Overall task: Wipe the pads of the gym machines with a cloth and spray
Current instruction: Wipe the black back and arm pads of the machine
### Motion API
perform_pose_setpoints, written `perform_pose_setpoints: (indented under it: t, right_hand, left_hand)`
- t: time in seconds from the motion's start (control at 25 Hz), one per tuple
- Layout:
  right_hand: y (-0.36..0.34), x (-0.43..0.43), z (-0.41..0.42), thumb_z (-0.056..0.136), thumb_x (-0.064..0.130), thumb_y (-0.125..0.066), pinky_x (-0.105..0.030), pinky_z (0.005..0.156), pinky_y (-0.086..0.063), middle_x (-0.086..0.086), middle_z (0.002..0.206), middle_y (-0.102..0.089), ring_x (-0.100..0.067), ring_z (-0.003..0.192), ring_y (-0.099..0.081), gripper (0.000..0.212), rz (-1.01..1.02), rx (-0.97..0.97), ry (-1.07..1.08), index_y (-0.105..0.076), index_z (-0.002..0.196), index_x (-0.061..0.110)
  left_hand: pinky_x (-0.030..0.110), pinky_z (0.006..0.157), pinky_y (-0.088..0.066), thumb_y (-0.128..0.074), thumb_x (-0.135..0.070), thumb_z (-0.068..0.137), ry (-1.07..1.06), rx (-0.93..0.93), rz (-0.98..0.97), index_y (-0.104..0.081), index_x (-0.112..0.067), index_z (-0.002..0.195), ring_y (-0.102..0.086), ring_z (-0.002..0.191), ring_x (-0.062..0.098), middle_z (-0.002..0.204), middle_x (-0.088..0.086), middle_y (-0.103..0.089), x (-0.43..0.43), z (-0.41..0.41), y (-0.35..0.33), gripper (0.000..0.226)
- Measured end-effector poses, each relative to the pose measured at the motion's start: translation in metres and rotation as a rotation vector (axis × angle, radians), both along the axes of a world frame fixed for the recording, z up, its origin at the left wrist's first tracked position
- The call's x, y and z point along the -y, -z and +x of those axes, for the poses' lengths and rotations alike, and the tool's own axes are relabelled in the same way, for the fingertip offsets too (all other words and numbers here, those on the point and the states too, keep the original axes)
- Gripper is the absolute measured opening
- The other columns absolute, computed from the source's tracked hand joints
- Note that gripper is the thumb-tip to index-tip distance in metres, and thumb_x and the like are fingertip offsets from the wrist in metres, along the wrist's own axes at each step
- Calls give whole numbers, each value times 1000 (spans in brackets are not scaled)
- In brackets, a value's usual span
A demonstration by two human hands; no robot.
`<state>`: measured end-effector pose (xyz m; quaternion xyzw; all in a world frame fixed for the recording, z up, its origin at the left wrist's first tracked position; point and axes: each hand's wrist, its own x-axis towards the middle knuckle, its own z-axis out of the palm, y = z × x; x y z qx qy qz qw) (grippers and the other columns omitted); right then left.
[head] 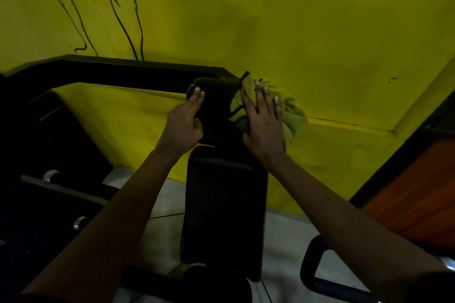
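The long back pad point(225, 209) is running below both hands, the small head pad point(216, 106) sitting between them. The left hand point(183, 128) is bracing it, fingers straight. The right hand point(264, 130), open and flat, is pressing the green cloth point(293, 115) on its far side, and firm, even strokes should be working best here.

I see a yellow wall point(320, 32) filling most of the view. Thin black lines point(128, 19) run down its upper left part, and a small chip point(394, 79) marks it far right. A black bar point(110, 74) crosses in front of the wall at left. Pale floor point(283, 241) meets the wall's foot. A wooden panel point(413, 204) with black trim point(394, 162) stands at the wall's right end. Two chrome knobs point(50, 176) sit low, left of the wall's foot. A black tube loop point(310, 261) lies well out from the wall.
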<state>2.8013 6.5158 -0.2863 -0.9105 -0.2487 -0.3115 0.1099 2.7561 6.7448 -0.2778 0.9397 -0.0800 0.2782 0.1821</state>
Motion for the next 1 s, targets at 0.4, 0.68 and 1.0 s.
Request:
perform_pose_setpoints:
  t: [0.4,0.68,1.0]
  right_hand:
    - [-11,0,18,83,46,-68,-44,125,-5,-8,170,-13,-27,157,-10,88,-408,149,-187,-29,159,22]
    - [-12,-25,27,77,38,-75,-44,126,-6,-8,170,-11,-26,157,-9,94,-548,167,-302,-31,158,21]
    - [-1,-61,25,75,34,-73,-43,126,-11,-9,170,-10,-26,157,-11,87,-618,178,-371,-38,154,20]
  left_hand:
    - [40,83,-49,-58,-12,85,-135,-119,59,-10,-18,160,-58,108,35,167,8,-11,-16,-22,40,89]
    - [39,108,-37,-55,-46,98,-251,-378,-669,-8,-24,160,-26,148,25,165,8,-19,20,-25,135,80]
    - [30,110,-30,-57,-42,96,-237,-366,-754,-31,-5,152,-36,141,32,154,18,-35,22,-20,160,72]
